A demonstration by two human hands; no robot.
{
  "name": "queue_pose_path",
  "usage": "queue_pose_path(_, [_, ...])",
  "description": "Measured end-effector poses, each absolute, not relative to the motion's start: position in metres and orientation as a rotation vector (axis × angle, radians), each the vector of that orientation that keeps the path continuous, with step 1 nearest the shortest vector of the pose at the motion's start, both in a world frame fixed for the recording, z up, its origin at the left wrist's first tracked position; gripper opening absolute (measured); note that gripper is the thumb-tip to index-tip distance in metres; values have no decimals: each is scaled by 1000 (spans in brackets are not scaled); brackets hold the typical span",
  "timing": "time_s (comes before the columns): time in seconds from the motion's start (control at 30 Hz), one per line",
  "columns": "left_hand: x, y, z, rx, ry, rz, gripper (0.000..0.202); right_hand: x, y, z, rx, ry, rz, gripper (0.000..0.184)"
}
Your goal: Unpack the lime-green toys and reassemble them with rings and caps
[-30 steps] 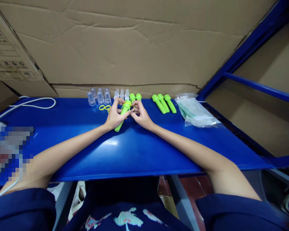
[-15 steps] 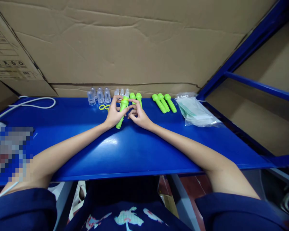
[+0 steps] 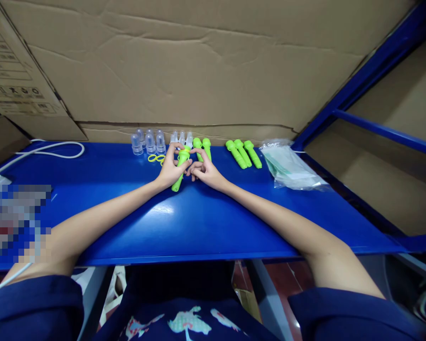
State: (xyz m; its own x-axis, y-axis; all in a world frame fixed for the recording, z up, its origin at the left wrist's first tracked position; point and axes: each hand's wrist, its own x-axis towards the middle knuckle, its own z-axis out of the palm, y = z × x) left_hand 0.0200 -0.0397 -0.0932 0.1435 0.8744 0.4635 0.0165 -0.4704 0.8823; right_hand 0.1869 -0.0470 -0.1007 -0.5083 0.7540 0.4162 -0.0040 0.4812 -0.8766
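My left hand (image 3: 169, 169) is closed around a green torch-shaped handle (image 3: 178, 179), which tilts with its wide head away from me. A yellow ring (image 3: 185, 150) sits around that head, where my left index fingertip also rests. From the other side my right hand (image 3: 206, 171) touches the ring with its index finger, its other fingers curled beside the handle. Yellow rings (image 3: 152, 158) lie just left of my left hand. Behind the hands stand small clear pieces (image 3: 182, 137) and two more green handles (image 3: 206, 148), partly covered by my fingers.
Several clear plastic cups (image 3: 150, 143) stand at the back left. Three green handles (image 3: 243, 154) lie to the right, beside a clear bag (image 3: 291, 166) with pale contents. A white cable (image 3: 62, 154) loops at the left. Cardboard (image 3: 184, 71) walls the blue table's (image 3: 206, 232) back edge.
Both hands stay at the handle's head, with only slight finger movement around the yellow ring. The view has shifted slightly.
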Motion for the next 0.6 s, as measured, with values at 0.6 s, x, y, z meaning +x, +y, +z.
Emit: queue_pose_path(0.6, [22, -43, -91, 1693, 818, 1413, 69, 184, -47, -104, -688, -1785, 1075, 52])
